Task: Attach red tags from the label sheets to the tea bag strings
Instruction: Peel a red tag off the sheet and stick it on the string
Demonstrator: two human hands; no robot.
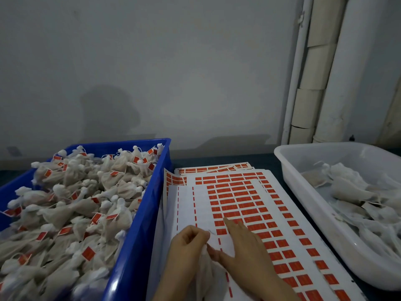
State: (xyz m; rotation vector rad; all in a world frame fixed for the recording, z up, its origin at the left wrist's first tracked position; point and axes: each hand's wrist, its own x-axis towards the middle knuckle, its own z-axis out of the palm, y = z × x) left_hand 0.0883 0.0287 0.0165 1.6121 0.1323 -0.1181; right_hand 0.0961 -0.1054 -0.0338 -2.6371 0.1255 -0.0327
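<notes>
A stack of white label sheets (282, 216) covered in rows of red tags lies on the table between two bins. My left hand (186, 246) is curled around a white tea bag (206, 272) and holds it just above the sheet's near left part. My right hand (245, 248) lies over the top sheet with fingers extended; its index fingertip touches a red tag (231, 214) in the left columns. A thin string runs from the bag toward my right thumb.
A blue bin (141, 224) on the left is heaped with tea bags carrying red tags. A white tub (308, 203) on the right holds tea bags without tags. A grey wall and pale pipes stand behind the table.
</notes>
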